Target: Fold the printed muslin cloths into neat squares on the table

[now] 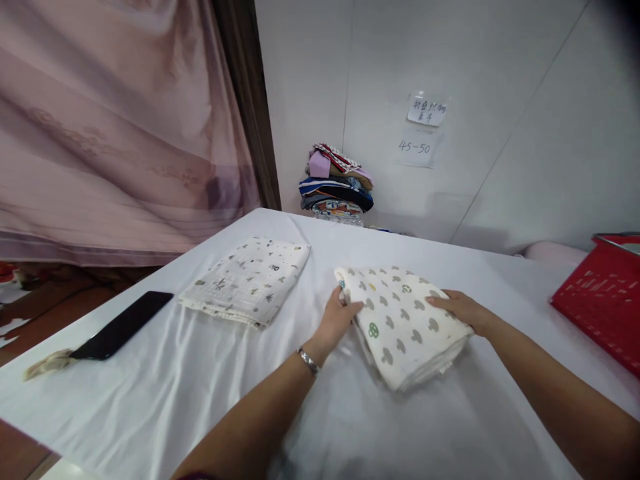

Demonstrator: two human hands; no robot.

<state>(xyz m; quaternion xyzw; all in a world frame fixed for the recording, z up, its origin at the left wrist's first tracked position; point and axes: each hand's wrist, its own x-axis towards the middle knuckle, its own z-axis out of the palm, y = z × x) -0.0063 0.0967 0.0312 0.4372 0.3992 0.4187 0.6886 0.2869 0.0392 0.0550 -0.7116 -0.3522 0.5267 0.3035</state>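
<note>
Counter (200, 387), white-sheeted, seen from the head. At far 9 o'clock, a black phone (123, 325). At 10 o'clock of centre, the other cloth (247, 280), folded flat, white with small prints. Left hand (337, 320) pinches the 9 o'clock edge of the cloth (405, 327), thumb on top. The cloth is a thick folded cream square with rows of grey tree-like shapes and one green, lying at the counter's centre, corner toward the viewer. Right hand (463, 309) rests flat and spread on its 2 o'clock edge. At 3 o'clock, a red basket (603, 300).
</note>
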